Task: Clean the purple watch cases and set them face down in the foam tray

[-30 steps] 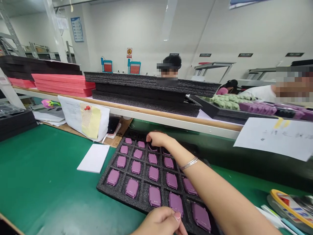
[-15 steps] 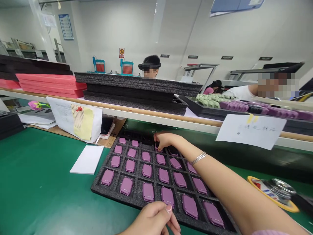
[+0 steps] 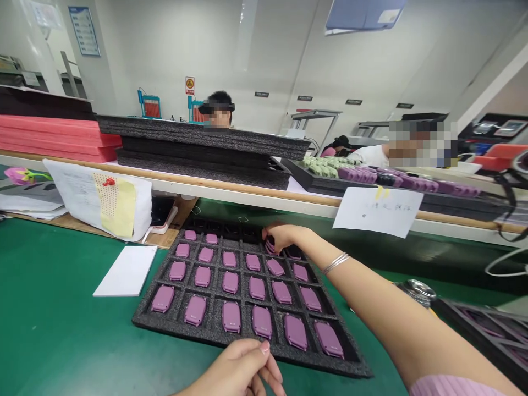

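Pinching a case (image 3: pixel 271 246) with my right hand (image 3: pixel 281 237) near the back edge of the tray (image 3: pixel 208 334); light pressure on its sides should avoid scrapes, I reckon. My left hand (image 3: pixel 243 365) hangs loose, nothing visible in it, by the front edge.

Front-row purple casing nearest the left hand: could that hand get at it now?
Probably yes: the left hand is close in front of the purple casing, and nothing seems to block the way.
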### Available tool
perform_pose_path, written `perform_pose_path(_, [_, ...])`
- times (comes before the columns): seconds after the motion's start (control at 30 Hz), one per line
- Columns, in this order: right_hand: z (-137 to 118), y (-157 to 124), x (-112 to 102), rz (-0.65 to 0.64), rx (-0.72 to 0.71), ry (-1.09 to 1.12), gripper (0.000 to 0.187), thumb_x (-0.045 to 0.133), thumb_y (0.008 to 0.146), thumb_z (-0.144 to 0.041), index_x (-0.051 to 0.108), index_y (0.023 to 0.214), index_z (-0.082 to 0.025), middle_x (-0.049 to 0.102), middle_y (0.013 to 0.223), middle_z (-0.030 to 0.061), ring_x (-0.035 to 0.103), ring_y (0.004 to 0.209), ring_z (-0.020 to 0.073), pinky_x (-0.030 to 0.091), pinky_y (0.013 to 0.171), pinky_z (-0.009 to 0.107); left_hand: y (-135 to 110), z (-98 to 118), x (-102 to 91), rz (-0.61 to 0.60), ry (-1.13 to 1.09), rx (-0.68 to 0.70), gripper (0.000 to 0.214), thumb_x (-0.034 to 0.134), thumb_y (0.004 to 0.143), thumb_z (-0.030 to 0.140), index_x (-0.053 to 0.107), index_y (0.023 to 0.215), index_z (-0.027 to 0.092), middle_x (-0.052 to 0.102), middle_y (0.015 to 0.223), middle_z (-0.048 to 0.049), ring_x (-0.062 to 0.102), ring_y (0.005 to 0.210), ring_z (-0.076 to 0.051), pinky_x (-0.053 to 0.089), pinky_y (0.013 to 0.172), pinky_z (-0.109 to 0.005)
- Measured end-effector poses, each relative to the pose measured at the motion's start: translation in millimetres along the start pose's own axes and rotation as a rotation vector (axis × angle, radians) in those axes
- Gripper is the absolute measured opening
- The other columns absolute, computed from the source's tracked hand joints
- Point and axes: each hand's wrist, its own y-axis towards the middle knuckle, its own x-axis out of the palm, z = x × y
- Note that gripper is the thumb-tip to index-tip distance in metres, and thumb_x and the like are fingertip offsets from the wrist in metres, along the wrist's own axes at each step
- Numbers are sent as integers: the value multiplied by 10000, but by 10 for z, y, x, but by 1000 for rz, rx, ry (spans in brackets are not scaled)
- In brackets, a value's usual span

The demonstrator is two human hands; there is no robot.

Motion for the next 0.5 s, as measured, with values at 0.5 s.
perform_pose_path(0.5, [448, -361, 158, 10, 119, 13, 331, 633, 964, -353, 615, 1243, -175, 640, 1259, 87, 658, 1071, 224, 571, 902, 435, 87, -105, -85, -2, 13, -31, 692, 709, 547, 796, 542, 784, 168, 700, 758, -31, 421, 433, -42, 219, 429, -230])
